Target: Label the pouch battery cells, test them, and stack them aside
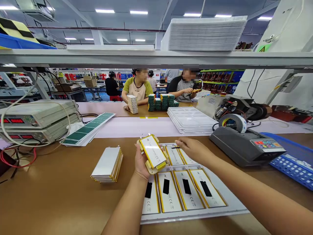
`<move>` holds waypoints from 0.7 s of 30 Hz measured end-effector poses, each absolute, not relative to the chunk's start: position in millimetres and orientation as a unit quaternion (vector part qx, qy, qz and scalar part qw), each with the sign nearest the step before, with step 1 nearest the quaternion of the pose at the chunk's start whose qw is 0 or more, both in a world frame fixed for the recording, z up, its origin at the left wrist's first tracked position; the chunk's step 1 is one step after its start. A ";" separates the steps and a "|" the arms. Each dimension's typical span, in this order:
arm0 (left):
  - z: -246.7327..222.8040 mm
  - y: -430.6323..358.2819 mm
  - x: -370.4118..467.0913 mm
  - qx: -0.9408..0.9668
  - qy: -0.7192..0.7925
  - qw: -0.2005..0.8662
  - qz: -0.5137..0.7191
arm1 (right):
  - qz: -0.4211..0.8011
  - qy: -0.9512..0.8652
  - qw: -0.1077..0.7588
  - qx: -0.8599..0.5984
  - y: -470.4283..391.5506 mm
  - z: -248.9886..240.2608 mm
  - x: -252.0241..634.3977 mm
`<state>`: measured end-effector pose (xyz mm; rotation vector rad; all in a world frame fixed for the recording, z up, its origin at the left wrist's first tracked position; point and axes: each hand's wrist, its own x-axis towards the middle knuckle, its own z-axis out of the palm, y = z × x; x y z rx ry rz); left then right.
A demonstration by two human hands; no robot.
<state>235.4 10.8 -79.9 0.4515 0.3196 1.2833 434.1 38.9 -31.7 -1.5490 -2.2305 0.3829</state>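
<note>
My left hand [141,163] is closed around a cream-and-yellow holder [154,170] with a flat white pouch battery [153,151] lying in it, printed side up and tilted. To its right my right hand [192,148] hovers over the back of a white tray [234,199], fingertips pinched at a short strip of black tape [175,148]. White batteries with yellow edges fill the tray's compartments. Those in the front row, such as one battery [189,199], each bear a black tape piece; the back row is partly hidden by my hands.
A stack of batteries [107,163] stands left of the tray. To the right are a grey tape dispenser [246,147] and a blue basket [290,166]. Stacked white trays [190,120], green-topped strips [90,129] and meters [39,117] lie farther back. Two people sit opposite.
</note>
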 end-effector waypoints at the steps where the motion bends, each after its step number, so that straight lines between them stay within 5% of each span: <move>1: -78.9 9.8 235.5 0.208 0.148 0.766 0.590 | 0.150 -0.790 0.201 -0.560 44.8 -41.2 447.2; 11: -75.6 8.2 237.1 0.210 0.195 0.719 0.634 | 0.230 -0.714 0.284 -0.597 77.2 -130.7 535.3; 16: -71.2 13.4 237.3 0.182 0.319 0.667 0.648 | 0.210 -0.720 0.285 -0.597 67.0 -115.2 551.8; 21: -66.7 15.7 242.8 0.184 0.407 0.617 0.648 | 0.157 -0.751 0.184 -0.614 43.6 -83.5 562.7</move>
